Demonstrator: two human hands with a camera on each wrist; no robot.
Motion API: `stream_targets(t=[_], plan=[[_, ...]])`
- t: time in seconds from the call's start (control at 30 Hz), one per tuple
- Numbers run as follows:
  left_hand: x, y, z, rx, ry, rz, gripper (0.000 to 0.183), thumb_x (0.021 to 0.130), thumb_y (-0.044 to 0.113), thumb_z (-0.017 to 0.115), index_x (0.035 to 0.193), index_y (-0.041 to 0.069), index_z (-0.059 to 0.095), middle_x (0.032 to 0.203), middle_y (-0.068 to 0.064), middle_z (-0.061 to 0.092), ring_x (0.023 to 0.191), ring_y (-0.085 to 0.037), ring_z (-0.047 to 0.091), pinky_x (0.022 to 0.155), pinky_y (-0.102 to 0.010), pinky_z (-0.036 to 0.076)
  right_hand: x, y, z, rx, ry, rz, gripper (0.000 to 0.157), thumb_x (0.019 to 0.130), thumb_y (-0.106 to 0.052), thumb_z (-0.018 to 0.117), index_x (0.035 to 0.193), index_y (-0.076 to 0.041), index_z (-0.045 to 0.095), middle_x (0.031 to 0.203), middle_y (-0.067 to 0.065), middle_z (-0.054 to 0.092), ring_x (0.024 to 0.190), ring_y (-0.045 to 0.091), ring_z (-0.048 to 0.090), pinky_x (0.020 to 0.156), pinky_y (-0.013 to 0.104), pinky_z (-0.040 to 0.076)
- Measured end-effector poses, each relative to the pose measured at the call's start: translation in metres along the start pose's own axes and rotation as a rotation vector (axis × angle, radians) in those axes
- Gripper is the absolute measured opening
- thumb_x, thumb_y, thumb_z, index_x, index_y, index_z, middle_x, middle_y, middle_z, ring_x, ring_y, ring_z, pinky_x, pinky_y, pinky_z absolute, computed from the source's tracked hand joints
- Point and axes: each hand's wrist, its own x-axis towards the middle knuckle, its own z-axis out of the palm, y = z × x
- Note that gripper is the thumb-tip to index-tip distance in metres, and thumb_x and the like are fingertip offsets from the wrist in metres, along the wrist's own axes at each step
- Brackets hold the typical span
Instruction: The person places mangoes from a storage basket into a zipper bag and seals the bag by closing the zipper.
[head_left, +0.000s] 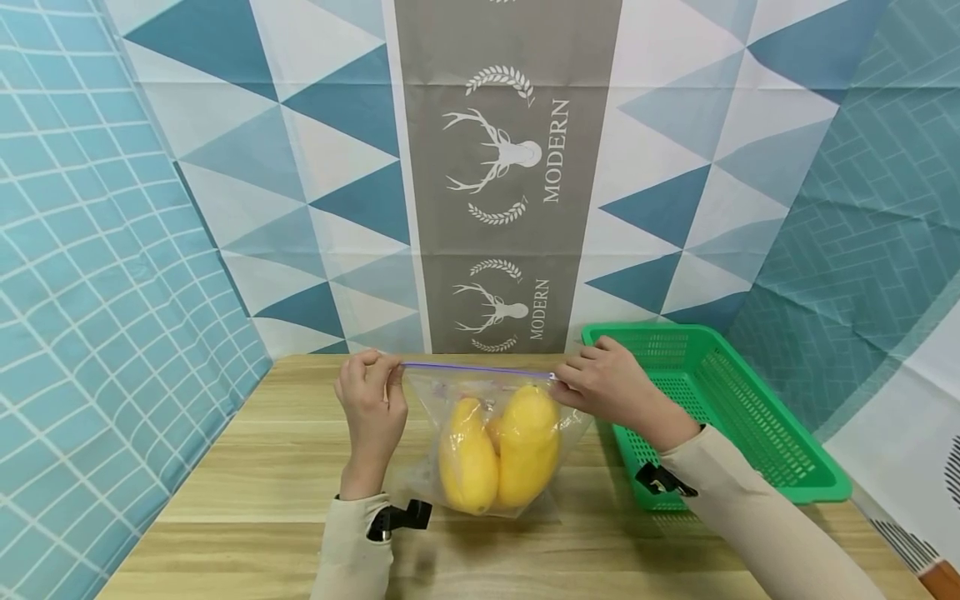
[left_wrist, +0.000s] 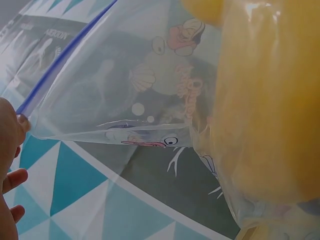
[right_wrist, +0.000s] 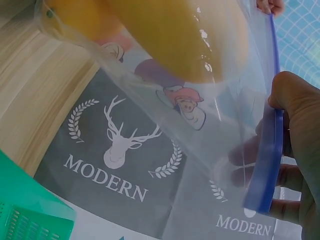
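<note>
A clear zip bag (head_left: 573,429) with a blue-purple zip strip (head_left: 476,367) hangs upright over the table between my hands. Inside it are two large yellow mangoes (head_left: 529,446), with a smaller orange fruit (right_wrist: 92,22) partly hidden behind them. My left hand (head_left: 371,404) pinches one top corner of the bag. At the other end of the strip, my right hand (head_left: 607,385) grips the zip between thumb and fingers, beside a small white piece (head_left: 552,377) on it. Cartoon prints (left_wrist: 186,37) show on the plastic in both wrist views.
A green plastic basket (head_left: 780,408) with perforated sides stands at the right, partly behind my right forearm. Under the bag lies a wood-grain table (head_left: 255,475). A patterned cloth with deer heads (head_left: 517,154) hangs behind the table, and blue tiled cloth (head_left: 97,275) covers the left side.
</note>
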Motion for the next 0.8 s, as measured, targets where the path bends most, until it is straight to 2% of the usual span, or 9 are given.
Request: stream_targets(t=[0.13,0.33,0.57,0.8], plan=[[0.000,-0.001,0.000,0.003,0.003,-0.001,0.005,0.088,-0.005,0.065,0.087,0.000,0.064,0.093,-0.017,0.050,0.085,-0.038,0.044,0.073,-0.052,0.028,-0.004,0.002,-0.001,0.017,-0.020,0.015,0.050,0.109,-0.035,0.029,0.068,-0.014,0.048,0.054,-0.004,0.044,0.048,0.014,0.040,0.052,0.031,0.029],[0.001,-0.002,-0.001,0.003,0.005,-0.003,0.005,0.088,-0.006,0.064,0.088,0.000,0.064,0.093,-0.017,0.049,0.085,-0.038,0.043,0.073,-0.052,0.027,-0.007,0.005,-0.004,0.007,-0.053,0.022,0.047,0.107,-0.029,0.025,0.069,-0.014,0.048,0.056,-0.003,0.043,0.048,0.015,0.039,0.053,0.031,0.029],[0.001,-0.003,-0.003,0.011,0.006,-0.006,0.005,0.089,-0.005,0.064,0.088,-0.001,0.064,0.094,-0.018,0.049,0.084,-0.039,0.042,0.074,-0.054,0.029,-0.009,0.006,-0.005,-0.018,-0.023,0.016,0.043,0.105,-0.024,0.027,0.066,-0.014,0.044,0.054,-0.004,0.036,0.047,0.014,0.032,0.053,0.032,0.027],[0.001,-0.006,-0.004,0.023,0.007,-0.012,0.005,0.088,-0.005,0.065,0.087,-0.001,0.063,0.095,-0.019,0.048,0.082,-0.039,0.041,0.074,-0.055,0.029,-0.011,0.007,-0.008,-0.034,-0.004,0.017,0.043,0.106,-0.023,0.029,0.067,-0.014,0.045,0.054,-0.004,0.038,0.047,0.014,0.032,0.052,0.031,0.028]])
